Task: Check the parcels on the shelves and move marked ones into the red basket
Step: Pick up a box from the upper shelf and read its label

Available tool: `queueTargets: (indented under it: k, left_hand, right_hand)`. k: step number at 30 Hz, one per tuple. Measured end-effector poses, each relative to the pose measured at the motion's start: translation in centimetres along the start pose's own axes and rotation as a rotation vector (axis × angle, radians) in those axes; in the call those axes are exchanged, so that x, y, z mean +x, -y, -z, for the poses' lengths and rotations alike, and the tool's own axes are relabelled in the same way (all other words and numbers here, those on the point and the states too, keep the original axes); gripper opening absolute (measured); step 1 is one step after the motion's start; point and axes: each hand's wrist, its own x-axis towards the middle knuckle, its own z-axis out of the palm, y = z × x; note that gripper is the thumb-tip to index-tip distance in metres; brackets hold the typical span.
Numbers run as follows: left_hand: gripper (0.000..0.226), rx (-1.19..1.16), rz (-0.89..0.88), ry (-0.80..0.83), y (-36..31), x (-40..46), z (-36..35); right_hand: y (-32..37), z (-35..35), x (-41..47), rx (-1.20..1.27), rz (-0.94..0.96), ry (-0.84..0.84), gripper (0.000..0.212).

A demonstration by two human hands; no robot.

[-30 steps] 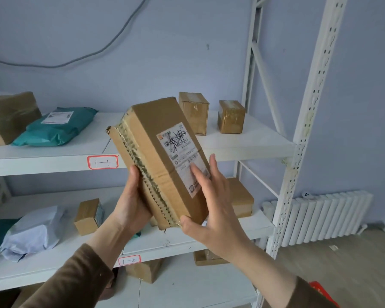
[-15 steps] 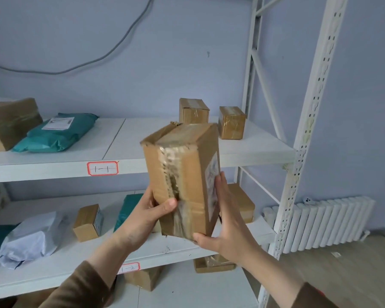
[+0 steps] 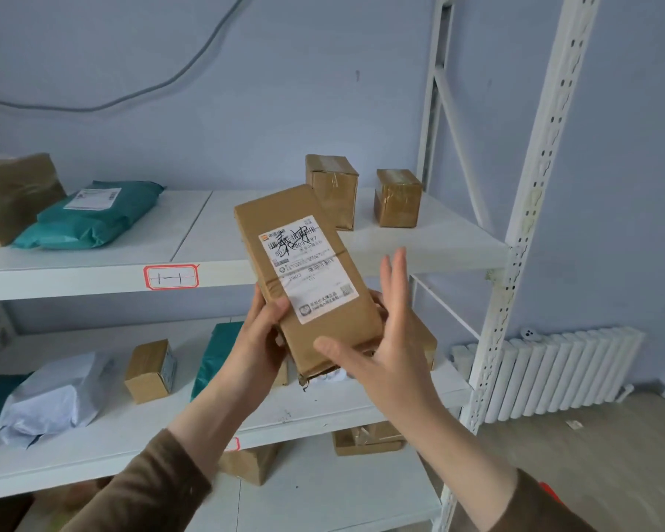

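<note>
Head view: a brown cardboard parcel [image 3: 315,278], its white label [image 3: 308,267] scrawled over in black pen, tilts upright in front of the shelves [image 3: 361,259]. Left hand [image 3: 262,332] grips its lower left edge; right hand [image 3: 377,351], fingers spread, cups the bottom corner. Beyond the hands, two small boxes [image 3: 333,190] stand on the upper shelf.

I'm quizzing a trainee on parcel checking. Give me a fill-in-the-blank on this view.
1. The parcel is gripped by the ____ hand.
2. The label bears a black ____ over its barcode.
3. The right hand has its fingers ____.
4. On the top shelf behind the parcel stand ____ small boxes.

Missing: left; scribble; straight; two
</note>
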Motion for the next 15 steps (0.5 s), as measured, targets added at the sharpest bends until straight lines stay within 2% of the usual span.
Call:
queueTargets:
  k: [3, 4, 6, 8, 10, 12, 14, 15]
  left_hand:
    - [0.08, -0.018, 0.057, -0.026, -0.4, 0.7, 1.3]
    - [0.077, -0.021, 0.069, -0.026, -0.6, 1.0, 1.7]
    - [0.076, -0.013, 0.068, -0.035, -1.1, 1.5, 2.3]
    - [0.086, -0.025, 0.068, -0.101, -1.8, 2.2, 3.1]
    - [0.107, -0.026, 0.068, -0.176, -2.9, 3.1, 4.1]
    - [0.116, 0.023, 0.049, -0.215, -4.3, 4.1, 4.9]
    - [0.114, 0.088, 0.019, -0.224, -5.8, 5.1, 6.0]
    - [0.105, 0.116, -0.002, -0.223, -6.6, 5.5, 6.5]
  right_hand:
    - [-0.8, 0.6, 1.0, 0.267, -0.174, 0.001, 0.094]
    - [-1.2, 0.6, 1.5, 0.327, -0.272, 0.048, 0.087]
    - [-2.0, 0.2, 2.4, 0.44, -0.457, 0.205, 0.092]
    - [-2.3, -0.8, 3.1, 0.499, -0.537, 0.304, 0.092]
    - [-2.0, -2.3, 4.5, 0.55, -0.576, 0.287, 0.073]
    - [-1.4, -4.1, 6.6, 0.629, -0.635, 0.228, 0.049]
    - [-0.6, -6.2, 9.1, 0.708, -0.694, 0.185, 0.041]
    - [0.0, -7.2, 10.4, 0.727, -0.708, 0.169, 0.041]
